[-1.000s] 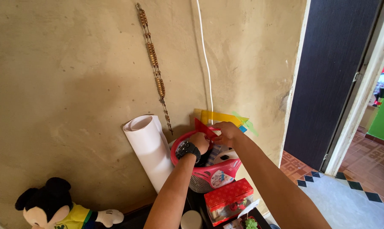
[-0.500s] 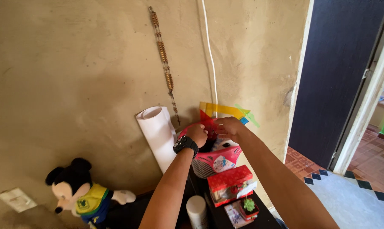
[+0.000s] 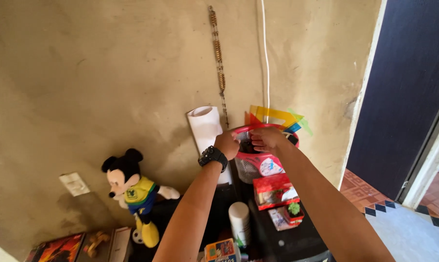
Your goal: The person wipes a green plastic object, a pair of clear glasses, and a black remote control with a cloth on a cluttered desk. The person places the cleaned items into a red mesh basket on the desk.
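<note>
Against the beige wall, our left hand and right hand grasp the round red basket by its rim. A second ago our fingers held red plastic above it; now they grip the rim.

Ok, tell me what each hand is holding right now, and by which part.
Both the left hand and right hand are at the top rim of the round pink plastic basket; the exact grip cannot be told.
</note>
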